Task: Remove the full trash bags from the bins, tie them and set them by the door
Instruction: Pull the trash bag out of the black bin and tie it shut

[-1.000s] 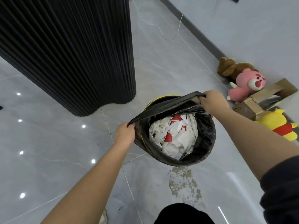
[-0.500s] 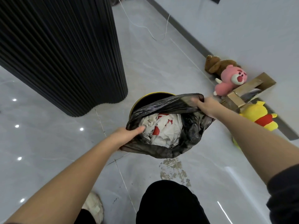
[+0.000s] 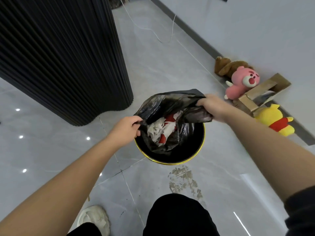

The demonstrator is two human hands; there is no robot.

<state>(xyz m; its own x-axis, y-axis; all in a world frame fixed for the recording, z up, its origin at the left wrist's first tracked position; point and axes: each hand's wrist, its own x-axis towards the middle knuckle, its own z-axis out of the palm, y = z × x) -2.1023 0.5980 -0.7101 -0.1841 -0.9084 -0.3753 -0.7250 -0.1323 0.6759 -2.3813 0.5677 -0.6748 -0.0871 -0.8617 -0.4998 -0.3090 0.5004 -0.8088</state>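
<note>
The trash bag, partly out of the bin, is gripped at its rim by the left hand and the right hand. The film may be torn, or paper spilled, by uneven pulling.

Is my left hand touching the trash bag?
Touching: the head view shows the left hand gripping the trash bag at its edge, fingers curled round it.

1 head camera (wide-angle) looks down into bin.
</note>
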